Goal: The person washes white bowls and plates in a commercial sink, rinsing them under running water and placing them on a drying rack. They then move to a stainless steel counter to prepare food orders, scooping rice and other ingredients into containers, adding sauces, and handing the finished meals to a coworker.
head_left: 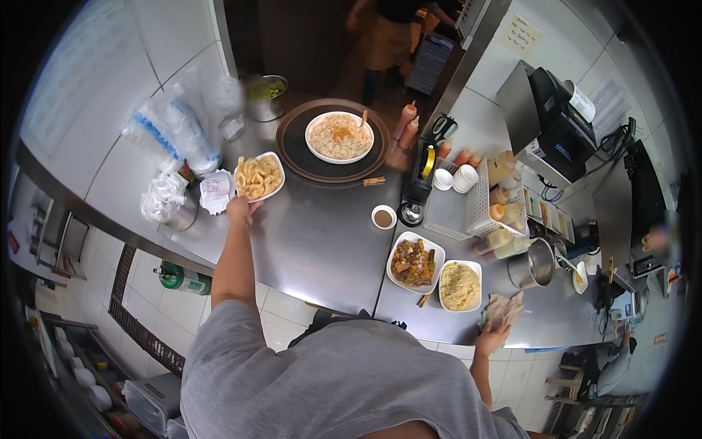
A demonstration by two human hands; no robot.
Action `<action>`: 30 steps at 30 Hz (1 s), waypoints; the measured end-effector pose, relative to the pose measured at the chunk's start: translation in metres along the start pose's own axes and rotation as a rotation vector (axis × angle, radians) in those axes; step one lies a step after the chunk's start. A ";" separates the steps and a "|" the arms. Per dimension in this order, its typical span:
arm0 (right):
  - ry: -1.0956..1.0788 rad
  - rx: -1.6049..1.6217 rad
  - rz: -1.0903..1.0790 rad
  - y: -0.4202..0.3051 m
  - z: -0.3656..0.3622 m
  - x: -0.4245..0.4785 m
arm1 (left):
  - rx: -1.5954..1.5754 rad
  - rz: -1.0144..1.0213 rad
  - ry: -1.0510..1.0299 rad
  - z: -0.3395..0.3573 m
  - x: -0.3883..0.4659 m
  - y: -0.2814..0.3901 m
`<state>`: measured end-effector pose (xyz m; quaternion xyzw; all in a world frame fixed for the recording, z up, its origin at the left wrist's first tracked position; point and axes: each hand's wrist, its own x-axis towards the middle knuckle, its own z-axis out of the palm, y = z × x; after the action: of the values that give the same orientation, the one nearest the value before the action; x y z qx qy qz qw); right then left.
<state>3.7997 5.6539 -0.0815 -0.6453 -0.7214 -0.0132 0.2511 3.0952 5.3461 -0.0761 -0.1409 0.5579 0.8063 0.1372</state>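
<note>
My left hand [241, 209] grips the near edge of a white bowl of fried, pale golden food [259, 176] at the counter's left side. My right hand [493, 337] holds a crumpled brown and green cloth [502, 311] by the counter's front edge. Left of the cloth stand a white bowl of noodle-like food with green flecks [460, 286] and a white bowl of dark browned food [415, 263]. A small cup of brown sauce [383, 218] sits behind them. Farther back, a round brown tray [288, 159] bears a white bowl of creamy food topped with orange powder [339, 137].
Plastic-wrapped stacks [186, 131] and receipts [216, 191] lie at the left. Sauce bottles [407, 125], a black tape dispenser [419, 184], a white basket [476, 208], a steel pot [531, 263] and a black printer [562, 120] stand rightward. Another person [386, 38] is beyond the pass opening.
</note>
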 end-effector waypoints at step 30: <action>0.021 0.260 0.415 0.013 -0.008 -0.042 | 0.316 -0.142 -0.094 0.130 0.159 0.004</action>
<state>3.8162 5.6146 -0.0940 -0.7418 -0.5664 0.1248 0.3367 2.9370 5.4765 -0.0890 -0.1187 0.6593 0.7025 0.2403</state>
